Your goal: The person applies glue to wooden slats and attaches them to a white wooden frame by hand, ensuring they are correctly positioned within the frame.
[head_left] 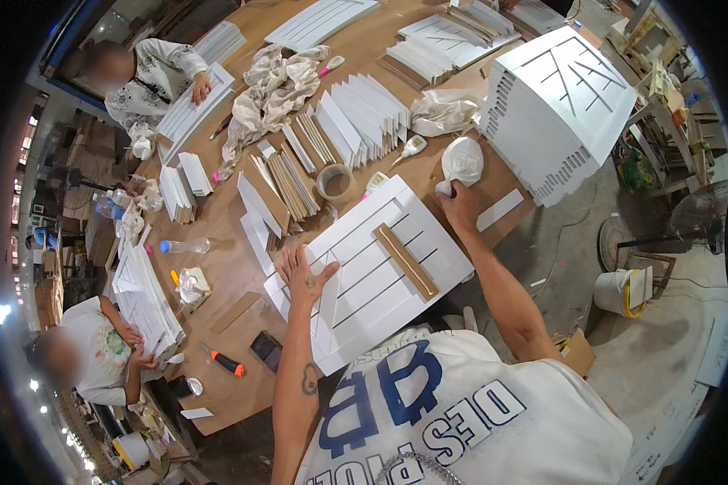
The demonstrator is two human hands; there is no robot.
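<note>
A white grooved panel [352, 315] lies tilted before me, partly past the table's near edge. My left hand [305, 279] rests on its left part, fingers spread and thumb apart. Across the grooves lies a brown fibreboard strip [404, 260] with a whitish line, like glue, along its face. Beyond the panel's far right corner, the fingers of my right hand [459, 209] close around a small white object [443, 187], partly hidden by them. It touches or adjoins a rounded white wad [463, 160]; I cannot tell whether they are one thing.
Stacked white panels [540, 133] stand at the right. A tape roll [335, 182], a glue bottle [410, 148], upright strips [364, 118] and crumpled cloth [276, 91] lie beyond. A utility knife [221, 359] and phone [267, 350] lie left. Two people work across the table [242, 254].
</note>
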